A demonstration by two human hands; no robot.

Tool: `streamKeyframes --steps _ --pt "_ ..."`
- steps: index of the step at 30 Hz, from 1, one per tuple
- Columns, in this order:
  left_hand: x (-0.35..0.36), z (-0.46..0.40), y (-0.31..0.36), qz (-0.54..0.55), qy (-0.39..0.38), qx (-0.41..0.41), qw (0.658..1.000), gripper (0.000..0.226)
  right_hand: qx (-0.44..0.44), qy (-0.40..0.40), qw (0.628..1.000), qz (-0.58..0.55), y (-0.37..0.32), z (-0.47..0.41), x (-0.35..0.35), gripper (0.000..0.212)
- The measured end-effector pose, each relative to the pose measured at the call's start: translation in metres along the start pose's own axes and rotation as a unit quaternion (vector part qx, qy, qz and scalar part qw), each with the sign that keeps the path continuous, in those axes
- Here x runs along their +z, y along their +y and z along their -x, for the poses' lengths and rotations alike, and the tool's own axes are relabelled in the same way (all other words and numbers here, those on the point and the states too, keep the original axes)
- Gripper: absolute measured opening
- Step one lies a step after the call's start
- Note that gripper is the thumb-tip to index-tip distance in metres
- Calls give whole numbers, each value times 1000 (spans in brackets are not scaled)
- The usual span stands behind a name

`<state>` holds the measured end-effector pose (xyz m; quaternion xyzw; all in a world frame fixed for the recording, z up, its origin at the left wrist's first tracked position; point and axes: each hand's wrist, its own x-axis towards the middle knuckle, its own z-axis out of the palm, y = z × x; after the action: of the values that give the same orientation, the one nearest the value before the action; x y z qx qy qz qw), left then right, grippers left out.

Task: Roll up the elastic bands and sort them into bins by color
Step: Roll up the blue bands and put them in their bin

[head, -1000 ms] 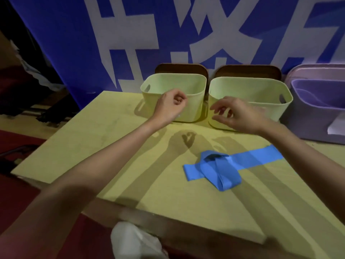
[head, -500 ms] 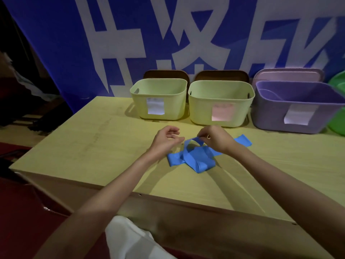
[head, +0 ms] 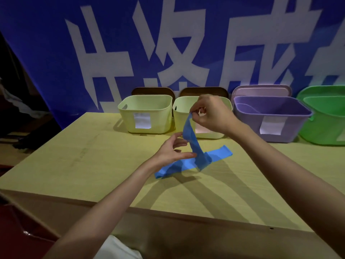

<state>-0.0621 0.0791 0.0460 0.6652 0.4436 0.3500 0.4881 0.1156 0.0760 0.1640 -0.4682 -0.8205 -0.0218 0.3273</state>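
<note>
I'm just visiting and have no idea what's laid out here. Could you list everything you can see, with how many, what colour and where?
elastic band: one, blue, mid-table, one end lifted, the rest lying on the table
pale bins: two, yellow-green, side by side at the table's back edge, each with a white label
purple bin: one, right of the pale bins, white label
green bin: one, far right, partly cut off by the frame
lids: two brown, one pinkish, standing behind the bins
table: one, light wood
banner: one, blue with white characters, behind the table
right hand: pinches the band's lifted end
left hand: fingers open, beside the hanging strip
</note>
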Motion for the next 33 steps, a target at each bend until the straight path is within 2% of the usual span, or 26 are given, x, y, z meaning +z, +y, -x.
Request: streamKeyframes --steps 3,6,10,13,15,23,26,30,33 --pt "7 -1 3 8 -7 2 1000 83 8 45 999 -1 0 -1 -11 17" --pt "9 -2 2 2 -12 -5 1000 93 39 94 995 -16 6 -1 -16 16" --pt "18 -2 -3 -9 -23 -22 999 92 79 155 983 -48 14 3 -20 16" --pt "32 -2 -7 -4 -27 -28 999 103 101 187 975 -69 16 6 -23 16" --pt "43 -2 -7 -8 -22 -26 999 102 104 208 969 -81 15 9 -25 16" --pt "87 -9 -7 7 -16 -21 1000 103 177 282 927 -170 16 17 -42 11" --pt "103 -12 -3 35 -35 -20 999 89 192 304 918 -166 21 22 -48 10" --pt "114 -15 1 17 -59 -55 997 55 233 321 908 -137 41 32 -50 11" --pt "106 -12 6 89 -64 -99 989 44 280 317 898 -121 70 48 -46 19"
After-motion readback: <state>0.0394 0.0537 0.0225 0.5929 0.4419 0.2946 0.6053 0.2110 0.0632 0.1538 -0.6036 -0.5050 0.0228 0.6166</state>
